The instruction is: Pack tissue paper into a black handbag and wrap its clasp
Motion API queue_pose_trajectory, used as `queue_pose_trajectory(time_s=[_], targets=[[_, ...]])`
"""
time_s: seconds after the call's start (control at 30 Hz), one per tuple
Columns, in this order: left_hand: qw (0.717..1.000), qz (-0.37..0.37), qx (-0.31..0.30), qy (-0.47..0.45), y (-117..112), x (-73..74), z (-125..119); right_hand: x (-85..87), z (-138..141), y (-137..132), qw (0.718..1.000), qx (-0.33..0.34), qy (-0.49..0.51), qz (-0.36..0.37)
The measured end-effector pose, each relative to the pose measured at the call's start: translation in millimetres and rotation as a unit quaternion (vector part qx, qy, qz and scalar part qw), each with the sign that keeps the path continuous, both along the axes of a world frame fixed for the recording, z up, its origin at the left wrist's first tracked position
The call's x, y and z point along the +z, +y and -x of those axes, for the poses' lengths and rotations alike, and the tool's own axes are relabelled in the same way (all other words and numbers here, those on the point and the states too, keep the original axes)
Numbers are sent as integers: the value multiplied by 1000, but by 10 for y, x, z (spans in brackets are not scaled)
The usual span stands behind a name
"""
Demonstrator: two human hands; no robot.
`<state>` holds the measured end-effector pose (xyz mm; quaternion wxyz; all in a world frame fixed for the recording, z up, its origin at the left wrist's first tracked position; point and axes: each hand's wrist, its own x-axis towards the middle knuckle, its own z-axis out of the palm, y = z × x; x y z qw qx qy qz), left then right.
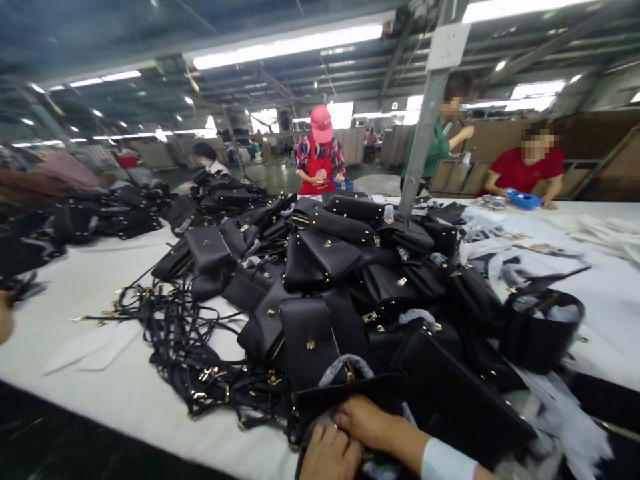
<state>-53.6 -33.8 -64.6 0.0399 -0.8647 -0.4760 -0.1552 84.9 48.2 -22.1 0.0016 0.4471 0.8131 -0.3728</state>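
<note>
I am gripping the open black leather handbag (350,400) with my left hand (330,457) and right hand (373,423), directly beneath them on the white worktop (100,293); holding its rim firmly seems best.

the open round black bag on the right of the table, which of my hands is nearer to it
Right. The right hand lies at the near edge, below and left of the round black bag; the left hand sits further left and lower.

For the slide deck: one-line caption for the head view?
Both hands, left hand and right hand, work at an open black handbag before a heap of handbags on a white table.
</note>
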Motion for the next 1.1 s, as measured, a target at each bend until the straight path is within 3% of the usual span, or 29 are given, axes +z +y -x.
queue_pose_trajectory(time_s=[0.13,0.27,0.43,0.6,0.73,0.9,1.1], targets=[[993,107,-4,-44,-49,273,89,162,-351,-162,999,2,39,-30],[989,137,2,-60,-76,441,184,307,-631,-323,991,81,36,-97],[991,127,19,-46,-16,455,261,416,-656,-395,983,100,-36,-146],[996,66,0,-66,26,413,315,541,-707,-292,988,103,-50,-100],[995,-3,-6,-101,31,409,353,402,-790,-303,990,82,-40,-107],[995,-13,11,-96,188,392,320,129,-709,-337,986,-3,-31,-162],[994,-28,25,-102,432,345,316,60,-703,-217,975,-53,34,-214]])
